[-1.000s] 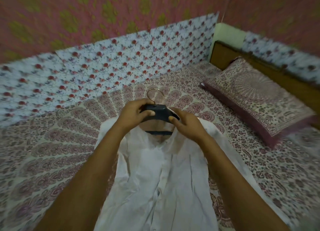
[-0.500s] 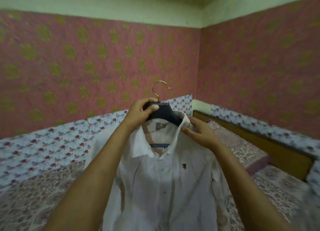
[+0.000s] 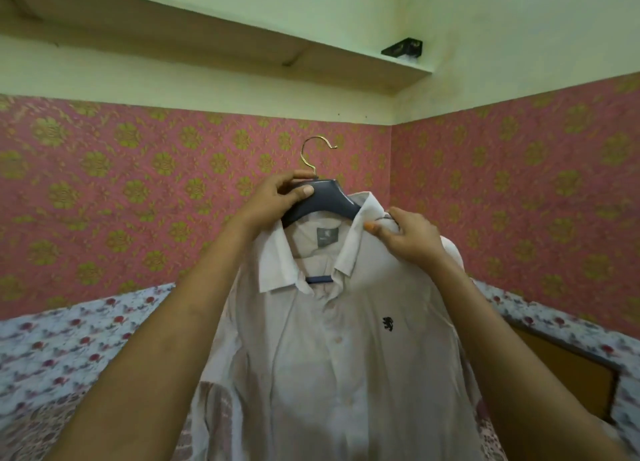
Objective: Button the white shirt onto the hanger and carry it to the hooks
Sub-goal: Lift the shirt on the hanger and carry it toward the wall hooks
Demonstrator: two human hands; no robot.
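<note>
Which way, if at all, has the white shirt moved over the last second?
Yes, upward: the white shirt lay flat on the bed; now it hangs from the raised hanger.

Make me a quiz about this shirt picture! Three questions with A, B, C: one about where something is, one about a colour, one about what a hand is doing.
1. Where is the small black logo on the white shirt? A. collar B. chest C. cuff
2. What colour is the hook of the hanger? A. gold B. red C. green
3. What is the left hand doing? A. hanging open B. gripping the hanger C. holding a pillow
Answers: 1 B, it sits below the collar; 2 A, it shines gold against the pink wall; 3 B, fingers and thumb curl round the hanger's top.
</note>
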